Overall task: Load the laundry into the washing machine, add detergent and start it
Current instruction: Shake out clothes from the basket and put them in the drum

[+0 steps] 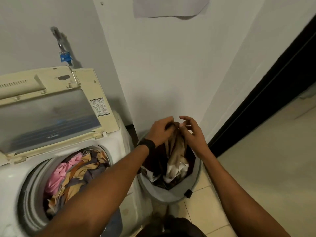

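White wall (162, 65) close behind, tiled floor (265, 151) open to our right. Grey basket (171, 194) sits just beside washing machine (119, 151) — lid (51, 113) up, drum heaped with laundry (73, 173). Our left hand (160, 132) grips top of tan garment (176, 147) above basket; right hand (193, 132) just beside it — fingers spread, loosely bent, gripping nothing.

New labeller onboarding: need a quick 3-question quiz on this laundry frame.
1. True or false: the cream hinged lid of the white top-load washing machine is raised.
2. The left hand has its grip on: A the lid; B a beige-brown garment over the round grey fabric basket; C nothing.
3. Fill in: the brightest item in the grey drum is a ___ cloth.
Key: 1 true; 2 B; 3 pink.
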Action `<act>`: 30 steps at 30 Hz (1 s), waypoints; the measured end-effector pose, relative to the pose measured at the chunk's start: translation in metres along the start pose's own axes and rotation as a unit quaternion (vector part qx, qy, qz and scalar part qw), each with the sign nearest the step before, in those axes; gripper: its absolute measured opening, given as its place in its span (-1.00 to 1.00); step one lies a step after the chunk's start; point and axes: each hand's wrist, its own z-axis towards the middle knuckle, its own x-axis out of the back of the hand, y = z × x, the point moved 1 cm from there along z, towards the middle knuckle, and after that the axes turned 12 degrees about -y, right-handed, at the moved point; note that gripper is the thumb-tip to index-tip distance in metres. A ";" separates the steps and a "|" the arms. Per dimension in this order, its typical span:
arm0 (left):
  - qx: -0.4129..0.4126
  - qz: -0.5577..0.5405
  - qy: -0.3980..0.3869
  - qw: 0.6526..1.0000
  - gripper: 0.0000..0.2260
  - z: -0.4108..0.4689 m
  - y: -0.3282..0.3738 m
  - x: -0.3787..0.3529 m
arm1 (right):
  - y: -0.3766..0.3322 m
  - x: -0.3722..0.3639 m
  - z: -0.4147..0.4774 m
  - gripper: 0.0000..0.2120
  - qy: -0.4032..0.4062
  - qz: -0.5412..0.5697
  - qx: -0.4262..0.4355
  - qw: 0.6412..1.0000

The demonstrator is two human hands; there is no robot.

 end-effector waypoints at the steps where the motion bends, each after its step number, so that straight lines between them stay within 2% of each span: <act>1: -0.011 0.000 0.001 1.000 -0.86 -0.001 0.006 0.006 | -0.004 0.000 -0.005 -0.67 -0.021 -0.004 -0.003 1.000; 3: -0.034 0.008 -0.004 0.999 -0.89 -0.001 0.011 0.014 | -0.009 0.001 -0.009 -0.65 -0.066 -0.049 -0.005 0.997; 5: -0.052 0.027 -0.006 0.998 -0.88 -0.005 0.012 0.021 | -0.013 0.002 -0.010 -0.80 -0.053 -0.137 0.002 0.989; 8: -0.042 0.059 0.028 0.997 -0.82 -0.009 0.005 0.028 | -0.029 0.009 -0.014 -0.84 0.015 -0.154 0.004 0.988; 12: -0.036 0.124 0.054 0.990 -0.91 -0.016 0.000 0.027 | -0.054 0.012 -0.019 -0.82 0.090 -0.150 0.015 0.984; 16: -0.003 0.100 0.100 0.990 -0.88 -0.015 -0.004 0.038 | -0.064 0.019 -0.026 -0.91 0.197 -0.148 0.015 0.969; 17: -0.010 0.087 0.091 0.992 -0.88 -0.013 -0.001 0.044 | -0.066 0.021 -0.027 -0.89 0.189 -0.176 0.008 0.966; 18: -0.029 0.082 0.070 0.994 -0.89 -0.009 0.005 0.049 | -0.066 0.021 -0.025 -0.77 0.151 -0.221 -0.002 0.964; 20: -0.070 0.095 0.021 0.993 -0.88 -0.002 0.022 0.057 | -0.064 0.011 -0.017 -0.57 0.042 -0.287 -0.012 0.957; 21: -0.081 0.106 0.004 0.991 -0.86 0.001 0.030 0.059 | -0.064 0.003 -0.013 -0.59 0.012 -0.291 -0.003 0.957; 23: -0.093 0.156 -0.005 0.983 -0.86 0.004 0.038 0.061 | -0.067 -0.006 -0.007 -0.80 0.045 -0.249 0.021 0.967; 24: -0.094 0.192 -0.005 0.977 -0.86 0.004 0.036 0.063 | -0.069 -0.005 -0.007 -0.83 0.076 -0.208 0.024 0.975; 27: -0.070 0.293 0.001 0.954 -0.89 -0.001 0.018 0.066 | -0.072 0.012 -0.016 -0.68 0.142 -0.154 0.037 0.977; 30: 0.001 0.262 0.062 0.963 -0.90 -0.009 -0.002 0.070 | -0.073 0.027 -0.031 -0.59 0.196 -0.122 0.057 0.971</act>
